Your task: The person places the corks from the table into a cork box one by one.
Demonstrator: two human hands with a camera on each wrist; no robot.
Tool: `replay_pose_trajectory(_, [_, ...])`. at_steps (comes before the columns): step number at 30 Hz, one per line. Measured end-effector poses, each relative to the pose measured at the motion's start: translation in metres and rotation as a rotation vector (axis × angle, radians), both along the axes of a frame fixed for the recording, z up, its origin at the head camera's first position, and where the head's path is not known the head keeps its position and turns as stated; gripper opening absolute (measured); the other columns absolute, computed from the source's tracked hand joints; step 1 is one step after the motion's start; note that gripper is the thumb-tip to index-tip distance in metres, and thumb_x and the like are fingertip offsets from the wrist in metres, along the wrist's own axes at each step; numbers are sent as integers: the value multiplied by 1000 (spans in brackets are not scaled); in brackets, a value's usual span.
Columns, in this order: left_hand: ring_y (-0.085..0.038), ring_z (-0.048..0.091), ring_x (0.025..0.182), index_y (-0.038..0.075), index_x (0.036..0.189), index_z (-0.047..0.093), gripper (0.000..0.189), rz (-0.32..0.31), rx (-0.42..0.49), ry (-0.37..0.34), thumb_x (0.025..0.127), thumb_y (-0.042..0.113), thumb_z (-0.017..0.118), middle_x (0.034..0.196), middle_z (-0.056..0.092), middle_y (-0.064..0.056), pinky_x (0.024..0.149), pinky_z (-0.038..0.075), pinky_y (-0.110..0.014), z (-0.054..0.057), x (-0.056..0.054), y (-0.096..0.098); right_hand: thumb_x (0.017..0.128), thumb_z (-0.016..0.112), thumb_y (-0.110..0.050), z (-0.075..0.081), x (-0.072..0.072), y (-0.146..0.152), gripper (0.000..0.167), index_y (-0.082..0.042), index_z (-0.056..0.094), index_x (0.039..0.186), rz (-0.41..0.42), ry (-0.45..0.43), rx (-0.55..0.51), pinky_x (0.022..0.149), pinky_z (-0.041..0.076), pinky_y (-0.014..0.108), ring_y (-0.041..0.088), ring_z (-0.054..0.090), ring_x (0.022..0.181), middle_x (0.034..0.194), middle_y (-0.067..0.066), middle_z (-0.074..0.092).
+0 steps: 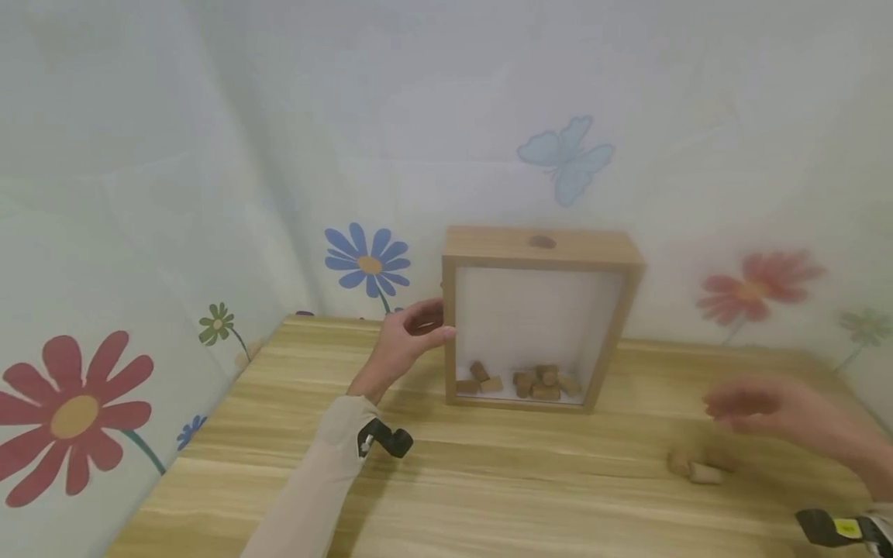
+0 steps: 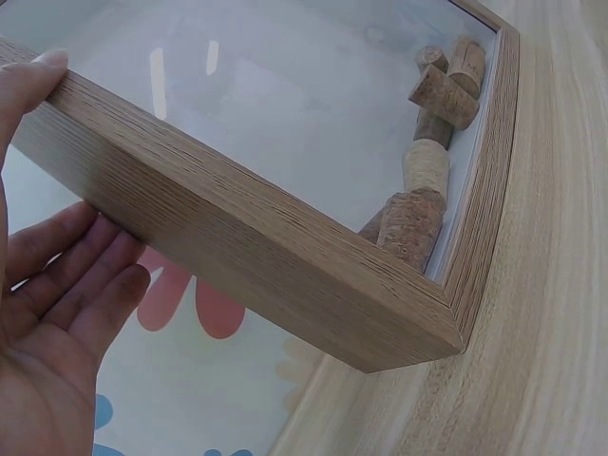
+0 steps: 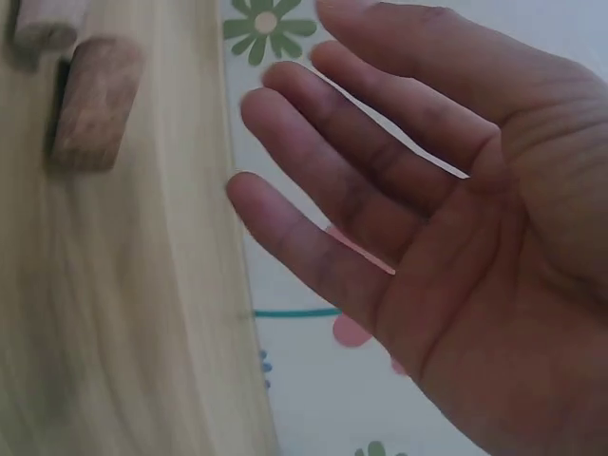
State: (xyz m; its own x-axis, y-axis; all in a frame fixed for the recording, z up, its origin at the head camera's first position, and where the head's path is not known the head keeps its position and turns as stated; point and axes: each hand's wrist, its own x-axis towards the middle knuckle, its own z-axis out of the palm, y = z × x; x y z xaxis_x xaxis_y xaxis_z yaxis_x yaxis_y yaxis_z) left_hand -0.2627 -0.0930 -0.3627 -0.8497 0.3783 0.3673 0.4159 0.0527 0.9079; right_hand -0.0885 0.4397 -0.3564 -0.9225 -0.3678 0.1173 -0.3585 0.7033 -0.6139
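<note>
A wooden shadow box with a clear front stands upright on the table, a dark round hole in its top. Several corks lie heaped along the bottom inside it. My left hand holds the box's left side, thumb on the front edge and fingers toward the back edge. Over the table to the right, my right hand hovers blurred, its fingers loosely extended and nothing in them. Loose corks lie on the tabletop just below and left of this hand; one cork shows in the right wrist view.
The light wooden table ends at a pale wall covering printed with flowers and a butterfly. That covering rises close behind the box. Black wrist mounts sit on both sleeves.
</note>
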Motion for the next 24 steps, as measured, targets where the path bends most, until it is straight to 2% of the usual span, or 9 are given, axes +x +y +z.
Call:
replay_pose_trajectory(3, [-33,65,127,1,147,60,60,1,7,4,94,18,82,137,68,-17,105,57,-37,0,0,-1,95,72,5,-5,-1,6,31,3,69,125,77,5,-6,79,59,21,2,69,101,115,-9,76])
replay_pose_trajectory(7, [-33,65,128,1,148,59,62,-7,4,15,94,20,82,138,67,-17,105,56,-37,-1,-2,-2,93,75,6,-10,0,10,29,-1,72,121,137,3,2,77,58,21,3,70,98,111,-6,77])
replay_pose_trajectory(10, [-31,65,127,2,148,59,62,1,-5,15,94,23,83,138,68,-14,105,56,-35,-2,-2,-2,93,76,4,-15,-1,10,28,-4,73,119,157,-14,17,77,57,20,3,69,96,109,-6,77])
replay_pose_trajectory(17, [-29,64,128,5,149,59,62,8,-16,7,95,25,83,138,68,-12,107,55,-35,-3,-2,-3,91,74,9,-27,-6,10,28,1,72,117,208,-125,-76,78,60,24,6,70,96,109,-2,76])
replay_pose_trajectory(24, [-29,65,127,5,147,61,60,3,-5,12,95,23,82,136,69,-11,106,55,-34,-3,-2,-1,90,76,7,-30,-7,7,27,3,71,116,230,-141,-63,78,61,25,5,70,96,106,0,77])
